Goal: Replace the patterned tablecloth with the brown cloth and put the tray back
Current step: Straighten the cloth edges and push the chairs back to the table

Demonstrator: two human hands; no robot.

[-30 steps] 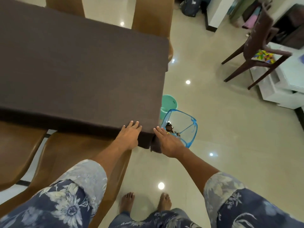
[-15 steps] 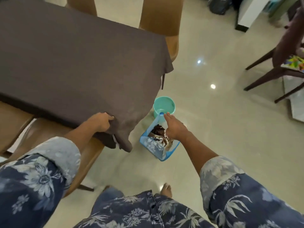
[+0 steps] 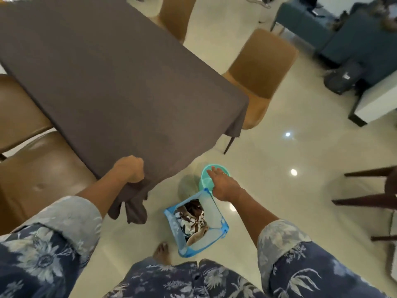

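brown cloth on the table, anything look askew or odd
Yes: the near corner of the brown cloth hangs bunched in uneven folds, where the left hand grips it. The rest lies flat and smooth.

The cloth [image 3: 120, 82] is lying over the table [image 3: 228, 145], its near corner hanging down under the left hand [image 3: 130, 169], which is gripping the edge there. Two chairs [image 3: 36, 186] are sitting along the table's left side and two more chairs [image 3: 257, 67] behind its far side. On the floor to the right of that corner the basket [image 3: 223, 226] is standing with the tablecloth [image 3: 193, 220] in it — the bucket [image 3: 206, 181] just behind, the right hand [image 3: 221, 181] hovering flat over both.
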